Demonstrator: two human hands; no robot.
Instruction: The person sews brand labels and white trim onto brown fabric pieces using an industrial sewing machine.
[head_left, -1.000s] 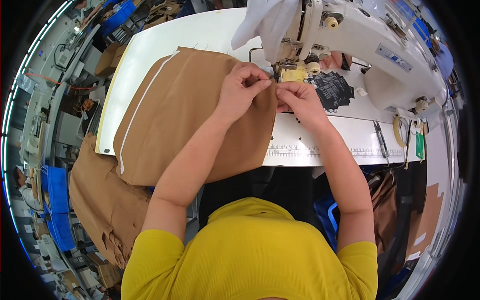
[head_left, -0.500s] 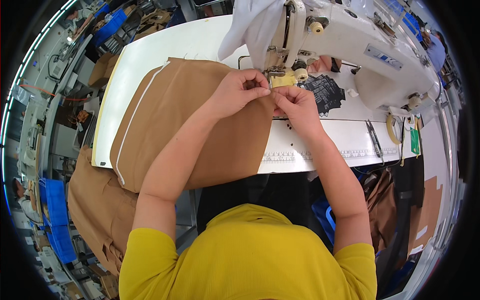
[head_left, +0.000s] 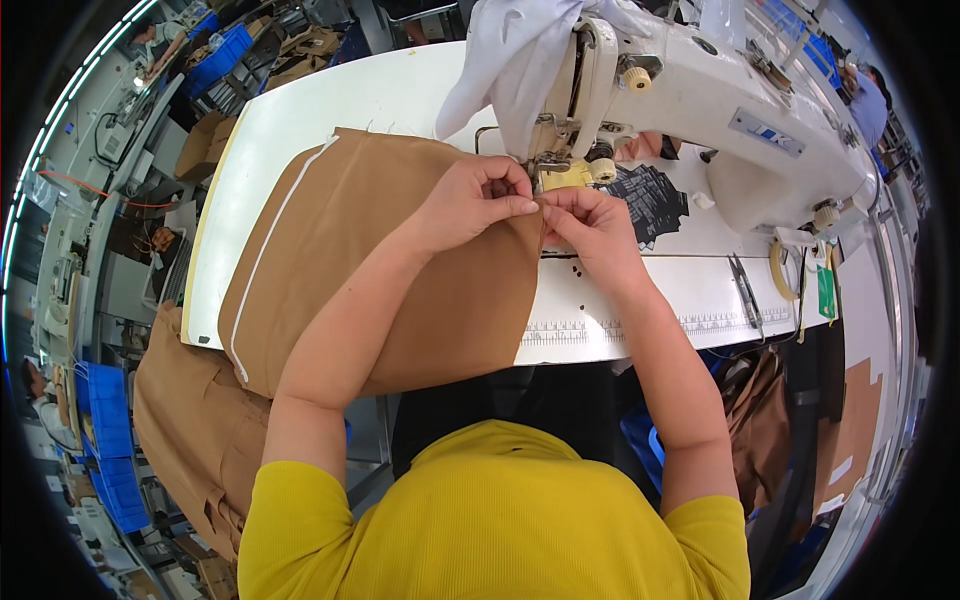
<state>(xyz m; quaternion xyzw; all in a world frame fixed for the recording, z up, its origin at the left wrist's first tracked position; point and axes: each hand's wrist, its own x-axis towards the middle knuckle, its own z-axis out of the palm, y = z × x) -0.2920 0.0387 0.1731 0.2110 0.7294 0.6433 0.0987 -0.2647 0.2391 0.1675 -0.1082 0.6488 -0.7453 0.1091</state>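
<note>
A large brown fabric panel lies over the left half of the white table, with a white strip running down its left side. Both my hands pinch its upper right corner, close in front of the sewing machine. My left hand is closed on the fabric edge, thumb against fingers. Beside it, nearly touching, my right hand pinches the same corner; the exact fold between the fingertips is too small to make out. Just behind my fingers is the presser foot.
Black printed labels lie in a pile right of the needle area. Thread snips and a tape roll rest at the table's right. White cloth hangs over the machine head. More brown fabric droops below the table's left edge.
Both hands keep pinching the fabric corner beside the presser foot, their grip little altered. The whole scene sits slightly lower in the picture.
</note>
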